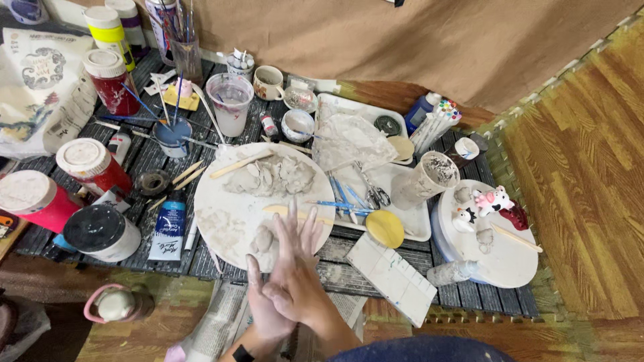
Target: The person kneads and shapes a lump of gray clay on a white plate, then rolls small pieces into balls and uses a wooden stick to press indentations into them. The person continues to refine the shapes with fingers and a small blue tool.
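My right hand (pixel 298 258) lies flat on my left hand (pixel 263 310), palm against palm, at the near edge of a round white board (pixel 225 201). The right fingers are spread and point away from me; the left thumb sticks up beside them. Whether anything sits between the palms is hidden. Both hands are dusted with grey clay. A small clay lump (pixel 263 238) rests on the board just beyond my fingertips. A larger pile of clay pieces (pixel 278 175) lies at the board's far side, beside a flat wooden stick (pixel 240 164). A wooden modelling knife (pixel 295 213) lies near my fingers.
Left: red paint jars (pixel 94 166), a black-lidded jar (pixel 100 231), a blue paint tube (pixel 169 224). Right: a white tray (pixel 402 177) with blue tools (pixel 342 198), a yellow sponge (pixel 385 228), a clay-smeared cup (pixel 424 179), a white palette (pixel 392 278), and a turntable (pixel 503 258) with small figurines (pixel 493 200).
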